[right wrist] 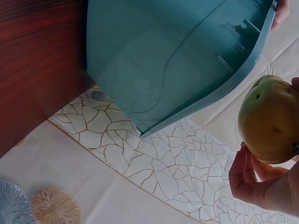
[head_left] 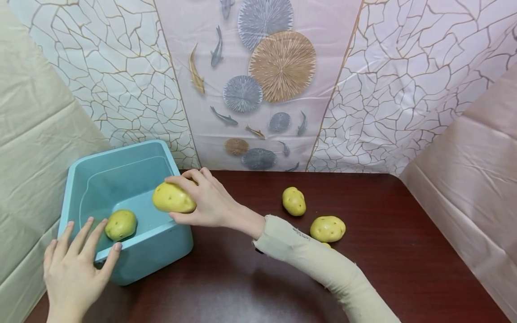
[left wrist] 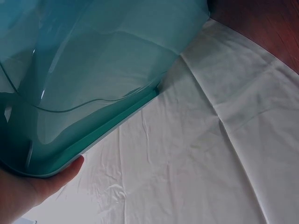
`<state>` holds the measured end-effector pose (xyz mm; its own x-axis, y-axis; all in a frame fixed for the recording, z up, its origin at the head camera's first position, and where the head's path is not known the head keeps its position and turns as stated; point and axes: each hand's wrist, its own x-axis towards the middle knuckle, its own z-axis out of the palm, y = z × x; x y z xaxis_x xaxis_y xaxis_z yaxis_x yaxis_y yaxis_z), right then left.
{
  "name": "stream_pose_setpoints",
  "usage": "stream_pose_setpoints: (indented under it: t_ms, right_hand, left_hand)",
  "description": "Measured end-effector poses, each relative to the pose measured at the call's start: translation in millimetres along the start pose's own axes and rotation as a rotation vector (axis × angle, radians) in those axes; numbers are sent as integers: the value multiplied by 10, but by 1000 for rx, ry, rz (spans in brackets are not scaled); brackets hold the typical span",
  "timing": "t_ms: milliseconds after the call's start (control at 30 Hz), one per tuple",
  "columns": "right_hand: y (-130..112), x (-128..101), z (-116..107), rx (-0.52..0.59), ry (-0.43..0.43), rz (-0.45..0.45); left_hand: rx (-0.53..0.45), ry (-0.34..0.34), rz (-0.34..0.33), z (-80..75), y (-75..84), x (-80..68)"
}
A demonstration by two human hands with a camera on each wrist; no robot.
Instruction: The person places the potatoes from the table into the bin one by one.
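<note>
My right hand [head_left: 210, 202] grips a yellow potato [head_left: 173, 197] between fingers and thumb, over the right rim of a blue plastic bin [head_left: 151, 264]. In the right wrist view the same potato [right wrist: 268, 123] shows close up, with fingertips along its side. My left hand [head_left: 76, 269] rests at the bin's near left corner, its fingers spread and fairly straight over the rim. One greenish-yellow potato [head_left: 121, 225] lies inside the bin, just beyond those fingertips. In the left wrist view, a digit of the left hand [left wrist: 60, 179] lies along the rim.
On the dark red wood table [head_left: 226, 278], one potato [head_left: 294, 201] lies right of centre and another potato [head_left: 328, 229] closer in. A yellow bit [head_left: 326, 245] peeks past the right sleeve [head_left: 315, 260]. A patterned sheet [head_left: 258, 89] hangs behind, with plain cloth at both sides.
</note>
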<state>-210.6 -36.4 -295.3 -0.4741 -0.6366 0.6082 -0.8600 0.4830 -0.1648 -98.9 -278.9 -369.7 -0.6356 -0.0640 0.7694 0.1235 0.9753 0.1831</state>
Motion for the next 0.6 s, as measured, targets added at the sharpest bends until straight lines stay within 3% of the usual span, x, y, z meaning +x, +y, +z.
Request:
stream_pose_setpoints:
  t_ms: [600]
  right_hand:
    - [-96, 154, -57, -42, -20, -27]
  left_hand:
    - [3, 7, 11, -17, 18, 13]
